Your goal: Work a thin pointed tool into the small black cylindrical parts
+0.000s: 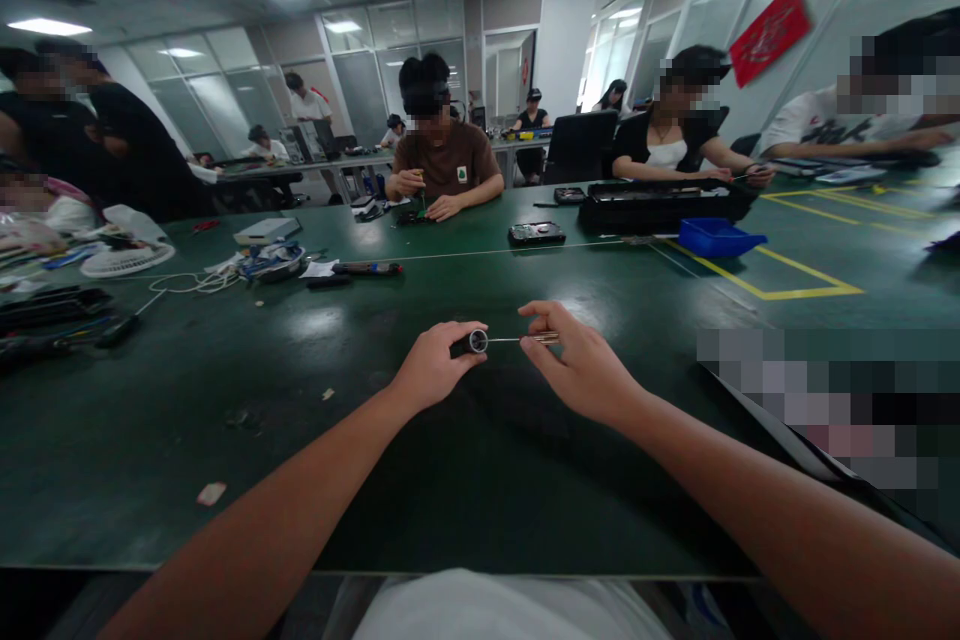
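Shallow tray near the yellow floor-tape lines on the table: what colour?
Blue tray, clearest in the head view.

Most of the screwdriver handle (466, 343) hidden inside the left hand (430, 365); tip too small.

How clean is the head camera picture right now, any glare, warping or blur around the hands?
Head view: ceiling lights leave soft glare patches on the green table; wide-angle warping bends the table edges and walls; the left hand and right hand, holding a screwdriver between them, are fairly sharp; a pixelated block hides the lower right.
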Demonstrator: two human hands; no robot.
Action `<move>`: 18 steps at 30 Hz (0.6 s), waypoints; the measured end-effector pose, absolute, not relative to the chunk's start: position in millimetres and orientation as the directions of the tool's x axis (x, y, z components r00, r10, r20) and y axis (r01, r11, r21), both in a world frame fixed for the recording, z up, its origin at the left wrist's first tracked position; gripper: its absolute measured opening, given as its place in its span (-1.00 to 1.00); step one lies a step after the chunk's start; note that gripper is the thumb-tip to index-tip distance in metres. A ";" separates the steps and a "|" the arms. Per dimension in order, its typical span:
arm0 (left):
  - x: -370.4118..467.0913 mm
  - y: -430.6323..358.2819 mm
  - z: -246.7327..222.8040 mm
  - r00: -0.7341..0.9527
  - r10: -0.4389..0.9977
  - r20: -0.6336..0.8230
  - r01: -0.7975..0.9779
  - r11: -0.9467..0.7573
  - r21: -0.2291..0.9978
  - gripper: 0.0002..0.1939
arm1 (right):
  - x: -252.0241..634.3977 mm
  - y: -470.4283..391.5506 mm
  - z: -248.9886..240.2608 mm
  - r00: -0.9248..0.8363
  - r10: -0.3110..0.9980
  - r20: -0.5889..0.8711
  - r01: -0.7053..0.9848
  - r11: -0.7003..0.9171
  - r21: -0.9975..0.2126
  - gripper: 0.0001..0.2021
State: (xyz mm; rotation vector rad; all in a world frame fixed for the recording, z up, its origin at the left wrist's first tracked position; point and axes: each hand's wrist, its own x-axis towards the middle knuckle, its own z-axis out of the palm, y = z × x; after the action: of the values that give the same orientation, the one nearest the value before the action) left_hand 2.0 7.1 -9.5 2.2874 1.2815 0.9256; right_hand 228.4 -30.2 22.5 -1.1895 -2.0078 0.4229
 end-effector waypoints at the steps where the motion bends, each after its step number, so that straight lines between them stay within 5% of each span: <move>1: 2.2 6.8 -9.4 0.375 0.852 0.366 0.616 -0.524 0.589 -0.61 | 228.8 -30.0 23.6 -0.277 0.869 0.410 0.612 0.489 -0.621 -0.69; 5: 3.1 6.7 -9.9 0.381 0.848 0.368 0.610 -0.529 0.590 -0.60 | 229.5 -29.9 26.8 -0.244 0.909 0.338 0.661 0.411 -0.628 -0.70; 18: 5.5 3.6 -4.4 0.411 0.852 0.325 0.627 -0.523 0.577 -0.62 | 229.0 -29.7 23.3 -0.257 0.855 0.451 0.628 0.503 -0.594 -0.74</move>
State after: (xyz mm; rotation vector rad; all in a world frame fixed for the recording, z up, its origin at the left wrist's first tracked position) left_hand 5.5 3.6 -4.4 2.3062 1.2711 0.8487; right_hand 229.0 -29.7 23.3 -1.2154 -1.9880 0.3792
